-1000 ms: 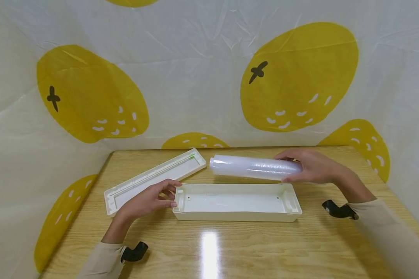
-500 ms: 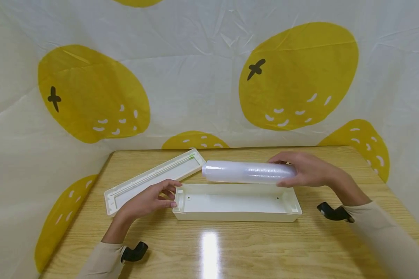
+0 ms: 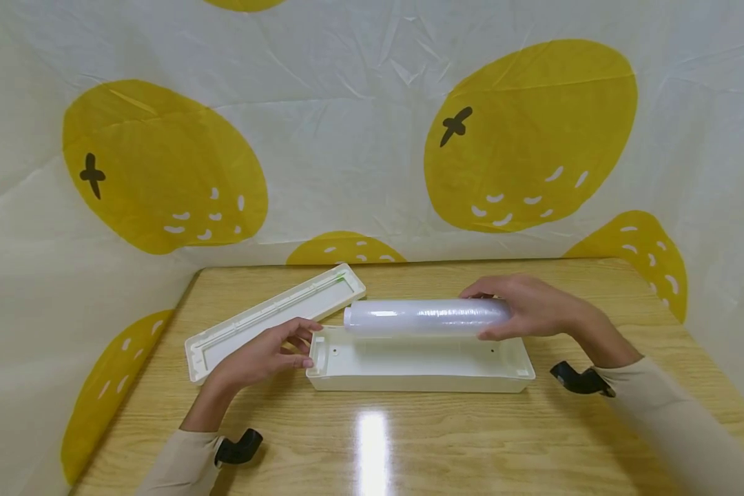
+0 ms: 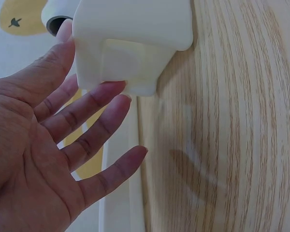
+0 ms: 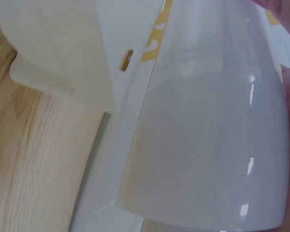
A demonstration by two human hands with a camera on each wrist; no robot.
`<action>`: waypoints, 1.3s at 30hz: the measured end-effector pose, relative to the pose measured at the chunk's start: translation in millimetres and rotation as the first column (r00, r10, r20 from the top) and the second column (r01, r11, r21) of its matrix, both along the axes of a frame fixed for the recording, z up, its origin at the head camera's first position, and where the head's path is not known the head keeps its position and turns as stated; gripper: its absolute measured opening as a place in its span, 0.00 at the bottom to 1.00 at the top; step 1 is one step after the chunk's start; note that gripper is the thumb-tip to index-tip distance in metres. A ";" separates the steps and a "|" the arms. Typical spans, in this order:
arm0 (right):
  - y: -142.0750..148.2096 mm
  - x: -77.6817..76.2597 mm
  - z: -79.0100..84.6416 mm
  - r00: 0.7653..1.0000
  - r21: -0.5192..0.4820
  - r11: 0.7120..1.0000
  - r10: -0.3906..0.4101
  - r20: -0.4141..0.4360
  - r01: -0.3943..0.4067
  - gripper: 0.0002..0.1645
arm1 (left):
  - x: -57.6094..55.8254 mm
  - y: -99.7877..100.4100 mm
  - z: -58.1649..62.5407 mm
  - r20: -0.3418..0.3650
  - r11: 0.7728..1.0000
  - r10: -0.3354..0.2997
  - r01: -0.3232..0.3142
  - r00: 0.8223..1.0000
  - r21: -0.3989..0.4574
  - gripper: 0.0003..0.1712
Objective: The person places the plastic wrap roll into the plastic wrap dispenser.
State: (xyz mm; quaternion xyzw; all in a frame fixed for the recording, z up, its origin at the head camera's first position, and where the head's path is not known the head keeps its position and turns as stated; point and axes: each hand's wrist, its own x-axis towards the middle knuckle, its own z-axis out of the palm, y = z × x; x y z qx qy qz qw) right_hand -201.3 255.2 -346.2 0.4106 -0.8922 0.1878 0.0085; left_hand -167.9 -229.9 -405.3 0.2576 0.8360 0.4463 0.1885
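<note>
1 clear roll (image 3: 421,317): the right hand (image 3: 530,306) grips it, now nearer and further left, above the far wall of 1 box (image 3: 418,384); they line up. Left hand (image 3: 266,357): apart, fingers loose, touches box's end. 1 lid (image 3: 275,318): beyond it.

From farther back, the head view faces forward and down, sharing the oblong cream plastic box (image 3: 421,383), lower centre, with both close wrist views.
</note>
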 end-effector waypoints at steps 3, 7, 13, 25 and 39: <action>-4.2 0.2 -0.4 1.000 -0.002 1.000 0.009 0.015 -0.009 0.33 | -0.5 0.0 0.2 0.001 1.000 -0.001 0.001 1.000 0.005 0.32; -10.5 0.7 -1.3 1.000 -0.001 1.000 0.027 0.009 -0.027 0.32 | -0.6 -0.1 0.2 0.002 1.000 0.000 0.000 1.000 0.009 0.32; -18.5 4.3 -2.4 1.000 0.019 1.000 0.025 0.009 -0.025 0.32 | -0.1 -0.2 -0.7 -0.003 1.000 0.003 -0.003 1.000 0.003 0.31; -30.6 11.2 -7.3 0.999 0.064 0.997 0.037 -0.032 -0.035 0.33 | 0.2 -0.2 -0.8 0.005 1.000 0.009 -0.009 1.000 -0.004 0.31; -42.7 18.5 -6.3 0.996 0.074 0.997 0.042 -0.076 -0.036 0.31 | 0.1 -0.5 -0.7 -0.001 1.000 0.007 -0.007 1.000 0.003 0.31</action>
